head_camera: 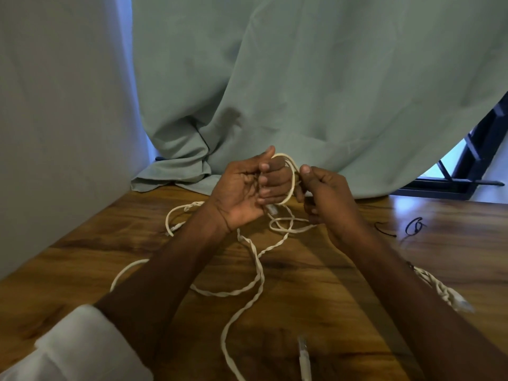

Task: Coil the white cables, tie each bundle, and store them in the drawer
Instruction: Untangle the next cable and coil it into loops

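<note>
Looping around the curled fingers of the left hand (247, 188), a white cable (291, 174) forms a small coil held above the wooden counter (316, 284), and the right hand (321, 193) pinches the strand just beside that coil. More of the white cable trails loosely across the counter beneath both hands, with a connector end (303, 356) lying near the front edge. Black ties (415, 226) lie apart on the right, and a green curtain (302, 78) hangs behind.
</note>
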